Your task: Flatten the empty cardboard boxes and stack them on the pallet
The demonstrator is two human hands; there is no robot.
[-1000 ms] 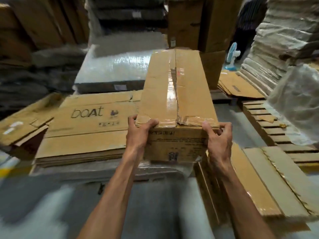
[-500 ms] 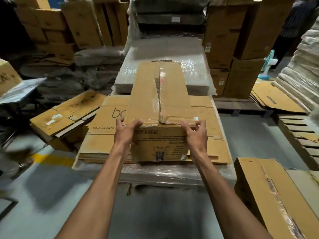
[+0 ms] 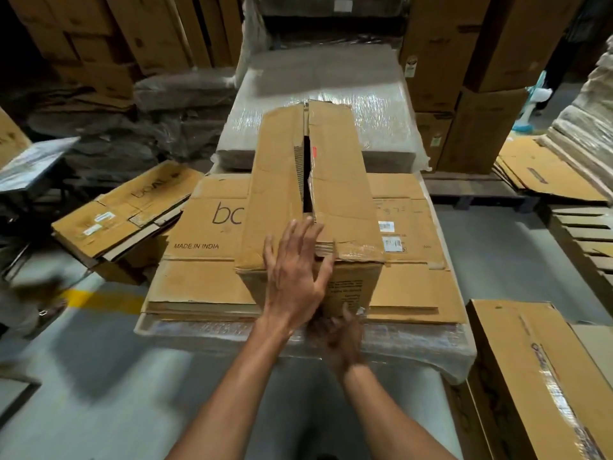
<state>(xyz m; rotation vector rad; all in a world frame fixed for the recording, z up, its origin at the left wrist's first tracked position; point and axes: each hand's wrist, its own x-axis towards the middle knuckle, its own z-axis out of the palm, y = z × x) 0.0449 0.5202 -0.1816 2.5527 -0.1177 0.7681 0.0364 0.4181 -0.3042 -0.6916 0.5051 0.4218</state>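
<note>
A long brown cardboard box (image 3: 335,180) with a slit taped top stands on a stack of flattened boxes (image 3: 205,283) printed "MADE IN INDIA". That stack lies on a plastic-wrapped pallet load (image 3: 414,340). My left hand (image 3: 295,280) lies open with spread fingers across the box's near top edge. Lower down, my right hand (image 3: 341,340) reaches under the box's near end at its bottom edge; its fingers are partly hidden, so its grip is unclear.
Another long taped box (image 3: 537,380) lies on the floor at the right. Flattened boxes (image 3: 132,210) lean at the left. A wrapped stack (image 3: 321,104) sits behind, tall cartons (image 3: 464,54) beyond it. A wooden pallet (image 3: 583,237) is at the right edge.
Both hands have left the box's near top corners. The left hand moved onto the top edge at the middle; the right hand dropped to the bottom of the near end. The box now rests on the stack.
</note>
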